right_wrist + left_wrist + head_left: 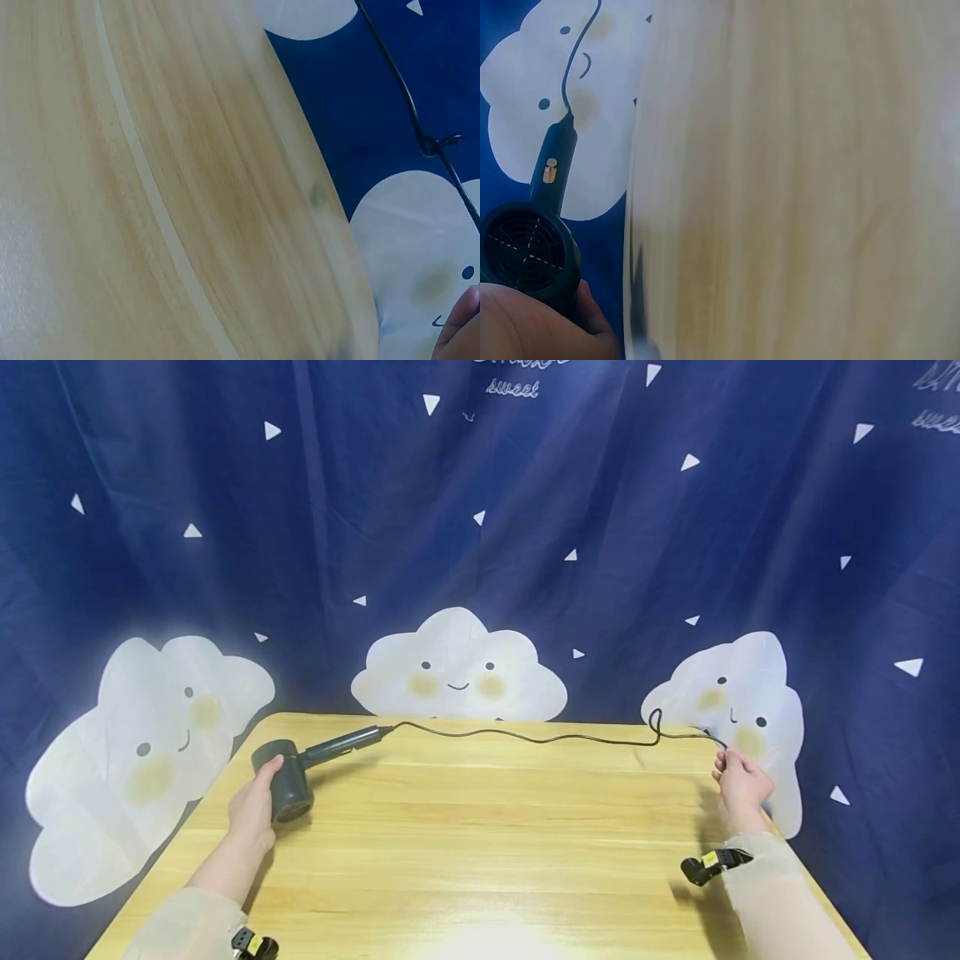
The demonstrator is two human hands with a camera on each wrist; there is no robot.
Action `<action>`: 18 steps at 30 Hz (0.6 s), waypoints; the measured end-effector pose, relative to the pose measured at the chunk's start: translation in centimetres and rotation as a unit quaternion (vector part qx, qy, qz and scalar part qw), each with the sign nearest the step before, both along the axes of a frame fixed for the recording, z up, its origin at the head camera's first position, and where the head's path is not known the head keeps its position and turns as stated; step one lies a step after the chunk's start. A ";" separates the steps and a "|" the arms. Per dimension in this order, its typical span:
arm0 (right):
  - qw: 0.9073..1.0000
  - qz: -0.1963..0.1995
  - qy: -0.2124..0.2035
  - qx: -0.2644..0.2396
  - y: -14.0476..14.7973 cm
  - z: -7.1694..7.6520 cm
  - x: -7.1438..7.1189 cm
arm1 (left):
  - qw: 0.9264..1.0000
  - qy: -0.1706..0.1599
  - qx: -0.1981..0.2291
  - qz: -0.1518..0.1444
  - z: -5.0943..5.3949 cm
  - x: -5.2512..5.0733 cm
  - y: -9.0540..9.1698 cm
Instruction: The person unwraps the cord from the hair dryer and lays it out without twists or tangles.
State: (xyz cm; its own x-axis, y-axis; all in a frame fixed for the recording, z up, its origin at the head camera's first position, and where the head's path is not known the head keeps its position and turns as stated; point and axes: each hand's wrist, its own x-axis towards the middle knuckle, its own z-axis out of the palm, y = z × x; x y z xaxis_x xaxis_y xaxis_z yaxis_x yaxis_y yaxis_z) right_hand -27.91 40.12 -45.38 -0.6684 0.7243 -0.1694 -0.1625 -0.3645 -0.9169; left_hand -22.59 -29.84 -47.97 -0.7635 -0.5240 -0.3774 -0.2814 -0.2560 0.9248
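A dark hair dryer is held by its barrel in my left hand, over the left part of the table, its handle pointing right and away. In the left wrist view, the dryer's round grille and a gold switch on its handle show. From the handle end a black cord stretches across the table's far side, with a small loop near the right. My right hand pinches the cord near the far right corner. The cord's plug cannot be made out.
Beneath both hands lies a light wooden table with rounded far corners. A dark blue curtain with smiling white clouds hangs right behind its far edge. Small black cameras sit on both sleeves, one at the right wrist.
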 end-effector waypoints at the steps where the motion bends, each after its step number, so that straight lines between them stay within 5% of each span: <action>1: 1.000 -0.005 0.003 -0.005 0.0 0.0 0.1 | 1.000 0.000 0.000 0.003 0.0 0.0 0.0; 18: 0.986 -0.103 0.043 -0.123 0.8 -1.4 0.4 | 0.998 -0.011 0.004 0.059 -0.4 -0.3 -0.6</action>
State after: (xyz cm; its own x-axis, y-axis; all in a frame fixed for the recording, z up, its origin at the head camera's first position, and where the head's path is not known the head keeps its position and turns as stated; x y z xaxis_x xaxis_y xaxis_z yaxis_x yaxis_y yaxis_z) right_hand -27.53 40.89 -46.73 -0.5305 0.7903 -0.3066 -0.3299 -0.5257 -0.7841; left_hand -22.89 -30.45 -48.33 -0.6880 -0.6067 -0.3982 -0.2688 -0.2967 0.9164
